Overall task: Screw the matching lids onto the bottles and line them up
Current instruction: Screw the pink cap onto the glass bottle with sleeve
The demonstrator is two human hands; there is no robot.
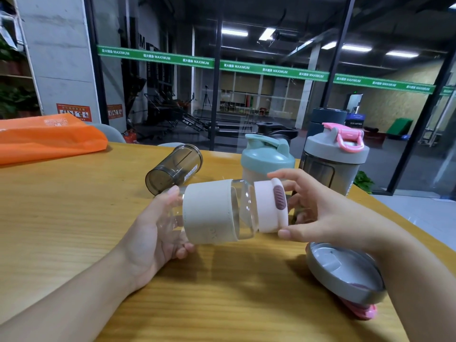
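My left hand [158, 225] gripped the glass bottle [209, 211]; my right hand [306, 206] pinched its pink lid [269, 206], tilted at the mouth. Cross-threading was likely.

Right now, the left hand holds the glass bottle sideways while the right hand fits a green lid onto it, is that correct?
Not quite: in the head view the lid is pink, not green. The rest holds: the left hand holds the glass bottle sideways and the right hand fits the lid on.
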